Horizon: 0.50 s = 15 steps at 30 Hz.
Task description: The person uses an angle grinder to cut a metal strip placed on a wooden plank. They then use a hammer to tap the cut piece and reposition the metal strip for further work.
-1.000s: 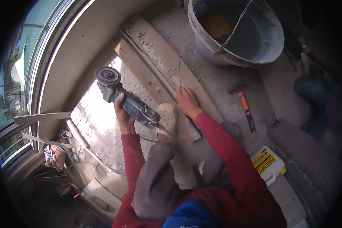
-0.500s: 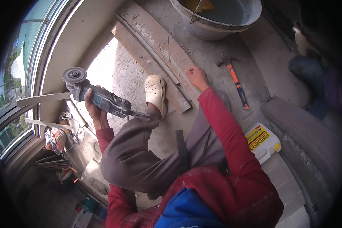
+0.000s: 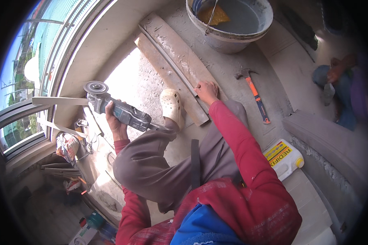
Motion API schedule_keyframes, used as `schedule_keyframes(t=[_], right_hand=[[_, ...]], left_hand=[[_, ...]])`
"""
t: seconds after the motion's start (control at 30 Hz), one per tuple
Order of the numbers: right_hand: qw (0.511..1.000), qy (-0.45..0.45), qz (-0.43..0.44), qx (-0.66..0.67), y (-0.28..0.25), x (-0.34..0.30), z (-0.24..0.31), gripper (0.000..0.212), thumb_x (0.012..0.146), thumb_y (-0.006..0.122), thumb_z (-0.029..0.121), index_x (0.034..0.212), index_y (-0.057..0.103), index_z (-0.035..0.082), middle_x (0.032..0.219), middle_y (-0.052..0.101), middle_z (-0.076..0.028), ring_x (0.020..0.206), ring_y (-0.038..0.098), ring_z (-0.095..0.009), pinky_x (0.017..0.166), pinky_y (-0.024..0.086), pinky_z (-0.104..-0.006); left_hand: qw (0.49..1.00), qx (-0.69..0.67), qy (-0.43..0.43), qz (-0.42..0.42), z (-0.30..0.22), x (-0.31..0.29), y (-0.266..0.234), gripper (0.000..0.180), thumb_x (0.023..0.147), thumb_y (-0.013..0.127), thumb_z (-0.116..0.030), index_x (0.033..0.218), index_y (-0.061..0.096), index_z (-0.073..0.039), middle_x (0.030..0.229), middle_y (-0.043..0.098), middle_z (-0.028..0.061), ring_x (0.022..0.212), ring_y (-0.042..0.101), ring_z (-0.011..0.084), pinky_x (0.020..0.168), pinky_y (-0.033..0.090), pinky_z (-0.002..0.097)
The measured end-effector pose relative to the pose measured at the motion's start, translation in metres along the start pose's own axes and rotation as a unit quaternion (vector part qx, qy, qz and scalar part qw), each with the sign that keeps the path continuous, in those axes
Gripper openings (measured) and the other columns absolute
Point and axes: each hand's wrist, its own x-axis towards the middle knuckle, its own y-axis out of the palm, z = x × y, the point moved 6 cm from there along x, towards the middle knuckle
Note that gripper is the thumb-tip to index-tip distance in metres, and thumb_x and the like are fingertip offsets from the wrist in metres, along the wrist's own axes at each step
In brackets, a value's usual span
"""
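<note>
My left hand (image 3: 115, 122) is wrapped around the body of an angle grinder (image 3: 131, 116), held above my bent left knee with its disc (image 3: 96, 87) facing up and away from me. My right hand (image 3: 207, 90) is down at the near end of a narrow strip (image 3: 171, 64), its fingers curled against the strip's edge. That strip lies lengthwise between two dusty flat boards (image 3: 183, 52) on the floor. A pale clog (image 3: 171, 107) on my foot rests beside the boards.
A bucket of grey water (image 3: 229, 41) with a yellow sponge (image 3: 214, 15) stands far off. A hammer (image 3: 255, 97) and a white jug (image 3: 285, 160) lie on the right. Another person's hand (image 3: 336, 74) shows at far right. Thin pale strips (image 3: 63, 101) lean by the window on the left.
My right hand has moved left from the wide board to the strip's near end. The grinder stays in my left hand. The view has shifted slightly, showing more of the other person.
</note>
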Motion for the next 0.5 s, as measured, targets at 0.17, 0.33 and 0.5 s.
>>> schedule_keyframes(t=[0.17,0.33,0.5], right_hand=[[1.000,0.016,0.013,0.001,0.000,0.001,0.000,0.023,0.087,0.075,0.033,0.100,0.073,0.014,0.115,0.070,-0.008,0.122,0.055,-0.032,0.106,0.037,-0.0504],[1.000,0.009,0.018,-0.023,-0.001,-0.001,0.003,0.029,0.087,0.074,0.034,0.108,0.070,0.014,0.121,0.068,-0.010,0.126,0.052,-0.033,0.107,0.035,-0.0522],[1.000,0.007,0.013,-0.028,0.002,0.000,0.002,0.035,0.086,0.073,0.040,0.110,0.068,0.014,0.123,0.066,-0.009,0.127,0.050,-0.033,0.107,0.035,-0.0537]], left_hand=[[1.000,0.000,-0.011,0.016,0.008,0.001,0.011,0.032,0.092,0.069,-0.029,0.104,0.065,0.001,0.089,0.070,0.0128,0.080,0.072,0.0268,0.072,0.062,0.0399],[1.000,0.019,0.007,0.004,0.016,0.006,0.024,0.033,0.093,0.068,-0.028,0.108,0.063,0.000,0.093,0.069,0.0122,0.083,0.071,0.0264,0.076,0.061,0.0396],[0.999,0.029,-0.032,0.007,0.027,0.014,0.039,0.032,0.093,0.067,-0.027,0.108,0.063,0.002,0.091,0.069,0.0130,0.080,0.071,0.0262,0.073,0.060,0.0394]])
